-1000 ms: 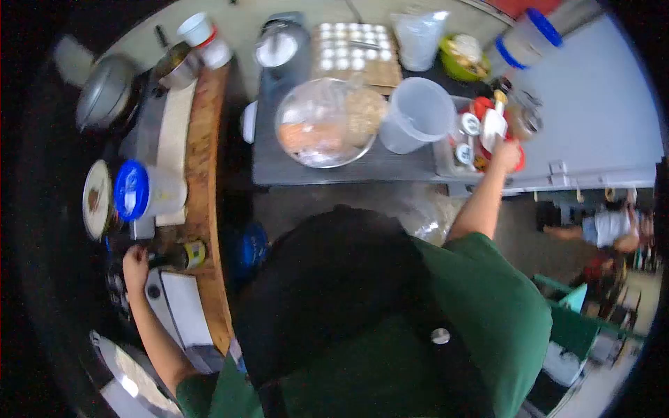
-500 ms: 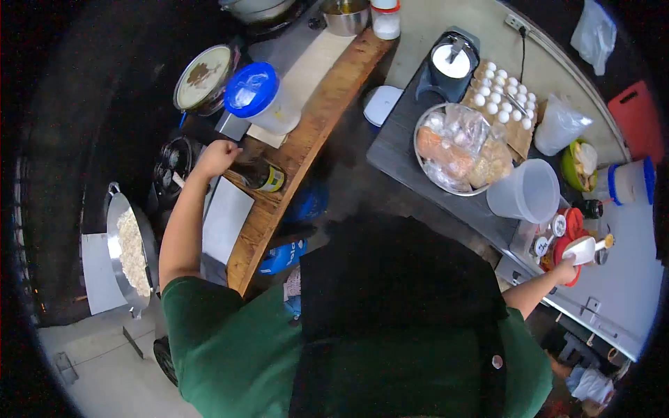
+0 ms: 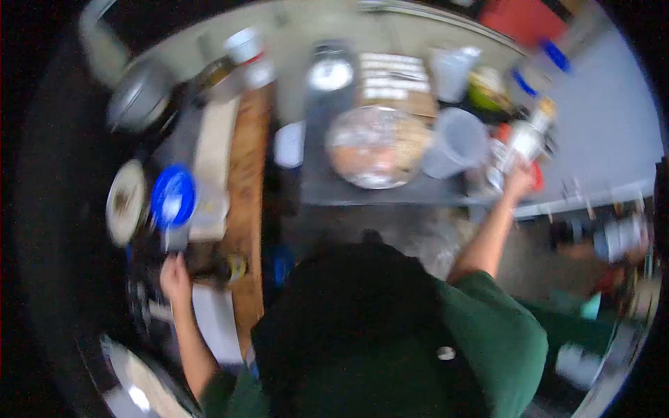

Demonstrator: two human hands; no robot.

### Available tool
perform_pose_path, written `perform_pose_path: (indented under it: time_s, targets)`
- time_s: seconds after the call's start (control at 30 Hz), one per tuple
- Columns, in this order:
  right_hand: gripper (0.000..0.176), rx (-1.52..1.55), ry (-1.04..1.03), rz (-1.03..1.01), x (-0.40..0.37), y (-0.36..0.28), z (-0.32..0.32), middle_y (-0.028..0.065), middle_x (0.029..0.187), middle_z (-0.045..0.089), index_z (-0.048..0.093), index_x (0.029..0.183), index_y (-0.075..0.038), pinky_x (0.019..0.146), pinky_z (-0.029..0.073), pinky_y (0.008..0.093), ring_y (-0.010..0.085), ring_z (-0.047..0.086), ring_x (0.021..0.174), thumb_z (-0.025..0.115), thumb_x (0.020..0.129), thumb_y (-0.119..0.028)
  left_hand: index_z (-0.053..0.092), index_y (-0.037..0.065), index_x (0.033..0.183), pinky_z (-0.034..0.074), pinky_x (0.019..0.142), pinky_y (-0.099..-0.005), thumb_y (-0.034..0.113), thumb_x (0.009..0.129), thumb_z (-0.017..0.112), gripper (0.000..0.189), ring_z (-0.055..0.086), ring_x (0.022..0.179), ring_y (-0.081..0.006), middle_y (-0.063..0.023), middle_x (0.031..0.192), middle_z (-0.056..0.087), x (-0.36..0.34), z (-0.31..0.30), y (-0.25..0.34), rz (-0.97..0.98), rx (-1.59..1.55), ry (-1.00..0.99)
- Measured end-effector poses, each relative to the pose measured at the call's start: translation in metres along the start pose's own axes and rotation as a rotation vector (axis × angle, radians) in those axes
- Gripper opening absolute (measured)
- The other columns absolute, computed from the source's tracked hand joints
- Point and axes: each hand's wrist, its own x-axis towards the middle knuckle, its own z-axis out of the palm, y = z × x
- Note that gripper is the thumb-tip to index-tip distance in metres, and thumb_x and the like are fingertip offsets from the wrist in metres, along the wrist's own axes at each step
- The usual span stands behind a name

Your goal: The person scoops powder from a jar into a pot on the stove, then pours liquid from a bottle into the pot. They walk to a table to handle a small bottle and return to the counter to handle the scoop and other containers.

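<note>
My left hand (image 3: 175, 277) is closed at the left counter, just below a small grey flat-faced thing (image 3: 176, 239); what its fingers hold is hidden. Near it stand a clear tub with a blue lid (image 3: 173, 196) and a dark bottle with a yellow label (image 3: 235, 267). Over on the right, my right hand (image 3: 518, 182) is closed at the lower end of a white scoop-like thing (image 3: 526, 141), above a red-rimmed container (image 3: 536, 177). Blur hides its fingertips. Close by is an empty-looking translucent bucket (image 3: 456, 143).
A metal bowl of bagged food (image 3: 376, 150) and an egg tray (image 3: 394, 75) sit on the dark table (image 3: 317, 188). A wok of pale food (image 3: 150, 383) is at lower left. A gap of floor separates the wooden counter (image 3: 249, 174) from the table.
The whole view has turned with my head and is now blurred. Both hands stay beside the same things; my right arm reaches further forward in the view.
</note>
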Motion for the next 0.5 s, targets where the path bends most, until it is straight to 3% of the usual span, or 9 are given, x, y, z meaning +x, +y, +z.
perform_pose_path:
  time_s: [0.03, 0.07, 0.1, 0.13, 0.2, 0.23, 0.27, 0.3, 0.5]
  targets:
    - [0.026, 0.168, 0.005, 0.052, -0.01, -0.02, -0.006, 0.0113, 0.084, 0.072, 0.073, 0.097, -0.001, 0.069, 0.053, 0.0363, 0.0202, 0.065, 0.072, 0.074, 0.086, -0.025, 0.062, -0.005, 0.08, 0.041, 0.06, -0.0423, 0.017, 0.098, 0.056, 0.028, 0.054, 0.067, -0.0343, -0.0186, 0.071, 0.055, -0.003, 0.004, 0.005, 0.188, -0.02, 0.168]
    - [0.024, 0.335, 0.019, 0.104, -0.02, -0.039, -0.012, 0.0098, 0.085, 0.073, 0.073, 0.098, -0.001, 0.071, 0.052, 0.0349, 0.0179, 0.065, 0.074, 0.075, 0.086, -0.022, 0.067, -0.006, 0.086, 0.048, 0.067, -0.0406, 0.015, 0.099, 0.056, 0.027, 0.062, 0.077, -0.0326, -0.018, 0.082, 0.065, -0.016, 0.016, -0.04, 0.009, -0.02, 0.186]
    - [0.022, 0.496, -0.019, 0.224, -0.032, -0.063, -0.04, 0.0073, 0.086, 0.072, 0.073, 0.099, 0.0, 0.071, 0.052, 0.0335, 0.0163, 0.065, 0.075, 0.075, 0.086, -0.018, 0.072, -0.007, 0.097, 0.053, 0.081, -0.0401, 0.012, 0.099, 0.055, 0.024, 0.067, 0.093, -0.0327, -0.0204, 0.099, 0.071, -0.022, 0.03, -0.066, 0.248, 0.145, 0.451]
    - [0.021, 0.676, -0.051, 0.329, -0.036, -0.087, -0.057, 0.0047, 0.088, 0.072, 0.072, 0.1, 0.001, 0.071, 0.051, 0.0321, 0.0146, 0.064, 0.076, 0.074, 0.086, -0.014, 0.072, -0.005, 0.109, 0.051, 0.094, -0.0407, 0.008, 0.099, 0.056, 0.024, 0.066, 0.104, -0.0352, -0.0252, 0.112, 0.068, -0.032, 0.032, -0.07, 0.047, 0.086, 0.396]
    - [0.023, 0.713, -0.132, 0.376, -0.05, -0.111, -0.07, 0.0052, 0.09, 0.073, 0.072, 0.104, 0.001, 0.072, 0.052, 0.0311, 0.0131, 0.065, 0.078, 0.072, 0.088, -0.016, 0.07, -0.009, 0.107, 0.049, 0.095, -0.0438, 0.01, 0.099, 0.055, 0.025, 0.064, 0.105, -0.037, -0.0274, 0.109, 0.068, -0.039, 0.044, -0.057, 0.056, 0.095, 0.64]
    - [0.026, 0.616, -0.138, 0.178, -0.061, -0.125, -0.1, 0.0062, 0.093, 0.073, 0.071, 0.108, 0.001, 0.073, 0.052, 0.031, 0.0131, 0.065, 0.08, 0.071, 0.089, -0.017, 0.068, -0.007, 0.098, 0.05, 0.079, -0.0349, 0.015, 0.103, 0.052, 0.028, 0.059, 0.08, -0.0313, -0.0192, 0.091, 0.065, -0.045, 0.044, -0.055, -0.003, 0.209, 0.623]
    - [0.028, 0.895, -0.296, 0.478, -0.069, -0.128, -0.088, 0.0076, 0.094, 0.073, 0.069, 0.111, 0.002, 0.073, 0.052, 0.0306, 0.0135, 0.066, 0.081, 0.069, 0.091, -0.017, 0.065, -0.005, 0.103, 0.049, 0.075, -0.0343, 0.026, 0.102, 0.057, 0.032, 0.056, 0.075, -0.0286, -0.0153, 0.084, 0.061, -0.052, 0.052, -0.064, -0.174, -0.122, 0.593]
    - [0.025, 0.875, -0.309, 0.499, -0.078, -0.135, -0.097, 0.0076, 0.093, 0.072, 0.069, 0.109, 0.002, 0.074, 0.052, 0.03, 0.0138, 0.067, 0.082, 0.067, 0.092, -0.016, 0.06, 0.004, 0.099, 0.047, 0.077, -0.0529, 0.058, 0.094, 0.058, 0.054, 0.061, 0.075, -0.0284, -0.01, 0.087, 0.061, -0.06, 0.032, 0.024, -0.252, -0.385, 0.668]
    - [0.03, 0.946, -0.612, 0.548, -0.098, -0.185, -0.131, 0.0108, 0.095, 0.07, 0.062, 0.119, 0.002, 0.065, 0.057, 0.0324, 0.0194, 0.069, 0.082, 0.063, 0.093, -0.011, 0.054, -0.004, 0.135, 0.048, 0.096, -0.0439, 0.017, 0.095, 0.067, 0.047, 0.061, 0.107, -0.0337, -0.025, 0.123, 0.062, -0.11, 0.151, -0.11, -0.33, -0.899, 0.768]
